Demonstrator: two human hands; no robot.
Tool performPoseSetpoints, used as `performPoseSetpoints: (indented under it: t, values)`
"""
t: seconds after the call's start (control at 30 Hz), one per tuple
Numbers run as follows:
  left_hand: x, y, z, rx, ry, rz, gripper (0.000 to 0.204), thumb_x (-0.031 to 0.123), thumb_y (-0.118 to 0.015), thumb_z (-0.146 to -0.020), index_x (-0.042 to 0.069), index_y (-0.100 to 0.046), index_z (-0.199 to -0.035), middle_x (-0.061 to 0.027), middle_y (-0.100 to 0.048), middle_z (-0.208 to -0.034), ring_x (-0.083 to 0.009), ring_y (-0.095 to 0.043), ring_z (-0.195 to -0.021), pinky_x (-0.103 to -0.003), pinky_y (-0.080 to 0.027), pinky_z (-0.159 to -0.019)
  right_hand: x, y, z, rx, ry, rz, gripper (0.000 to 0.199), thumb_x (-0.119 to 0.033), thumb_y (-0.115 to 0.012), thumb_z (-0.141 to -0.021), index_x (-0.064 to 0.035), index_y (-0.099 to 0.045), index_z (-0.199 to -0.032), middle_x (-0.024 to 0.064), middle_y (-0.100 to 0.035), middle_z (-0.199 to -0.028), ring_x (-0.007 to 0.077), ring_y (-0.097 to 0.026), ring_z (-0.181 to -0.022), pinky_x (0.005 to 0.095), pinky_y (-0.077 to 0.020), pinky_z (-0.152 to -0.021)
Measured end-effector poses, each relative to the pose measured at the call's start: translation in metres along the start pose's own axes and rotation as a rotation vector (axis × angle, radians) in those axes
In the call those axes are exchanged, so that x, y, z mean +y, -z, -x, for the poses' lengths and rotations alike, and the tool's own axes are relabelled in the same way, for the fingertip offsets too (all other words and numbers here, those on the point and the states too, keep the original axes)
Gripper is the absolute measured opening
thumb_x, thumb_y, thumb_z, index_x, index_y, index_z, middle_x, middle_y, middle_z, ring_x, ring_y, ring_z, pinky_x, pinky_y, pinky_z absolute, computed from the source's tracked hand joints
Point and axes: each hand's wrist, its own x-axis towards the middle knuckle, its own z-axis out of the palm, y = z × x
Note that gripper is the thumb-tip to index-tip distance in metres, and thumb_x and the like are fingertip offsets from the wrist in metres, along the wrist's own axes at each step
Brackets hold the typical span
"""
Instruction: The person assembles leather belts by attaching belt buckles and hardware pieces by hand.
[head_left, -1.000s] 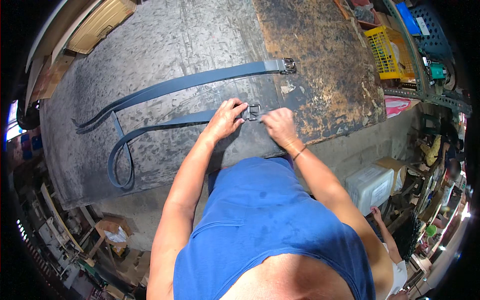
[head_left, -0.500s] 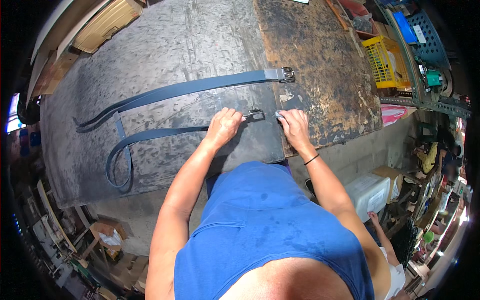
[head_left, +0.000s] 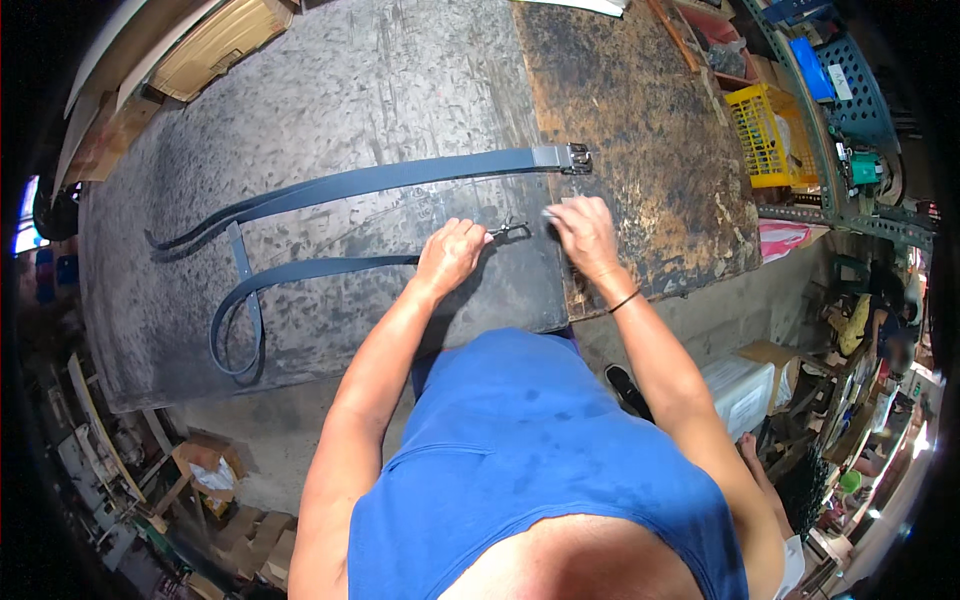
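My left hand (head_left: 452, 255) is closed around a dark blue-grey belt (head_left: 330, 265) just behind its metal buckle (head_left: 513, 229), which sticks out to the right of my fingers. The strap runs left over the table and curls into a loop at its end. To the right of that buckle, my right hand (head_left: 584, 236) is pinched over something small and pale, mostly hidden by the fingers. It is apart from the buckle. Farther back lies more dark belt strap (head_left: 390, 178), with a silvery buckle (head_left: 578, 158) at its right end.
The dark worktable (head_left: 330, 110) joins a worn brown board (head_left: 650, 150) on the right. Cardboard (head_left: 220, 48) leans at the back left. A yellow basket (head_left: 765, 138) stands on a metal rack at the right. Another person's arm (head_left: 762, 475) shows low at the right.
My right hand has lifted and shifted slightly left and away from me, its fingers turning toward the buckle. My left hand keeps its hold on the belt.
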Motion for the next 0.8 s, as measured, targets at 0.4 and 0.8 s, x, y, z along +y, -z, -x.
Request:
performPoseSetpoints:
  t: [0.4, 0.8]
  values:
    - [0.018, -0.002, 0.026, -0.055, 0.045, 0.038, 0.024, 0.026, -0.075, -0.081, 0.011, -0.064, -0.097, -0.0065, -0.058, -0.095, -0.0281, -0.055, -0.093, -0.041, -0.044, -0.079, 0.035, 0.0, 0.04, -0.065, -0.201, 0.016, 0.011, -0.01, -0.069, -0.083, -0.0102, -0.072, -0.094, 0.0081, -0.063, -0.091, 0.0307, -0.056, -0.089, 0.0424, -0.0463, -0.08]
    - [0.012, -0.015, 0.041, 0.0, 0.137, 0.083, 0.053, 0.036, -0.078, -0.076, 0.011, -0.058, -0.119, -0.01, -0.057, -0.109, -0.0307, -0.053, -0.104, -0.043, -0.042, -0.09, -0.027, -0.04, 0.026, -0.145, 0.047, -0.104, 0.017, -0.008, -0.071, -0.077, -0.0147, -0.07, -0.093, 0.0031, -0.06, -0.086, 0.0269, -0.056, -0.094, 0.042, -0.042, -0.09]
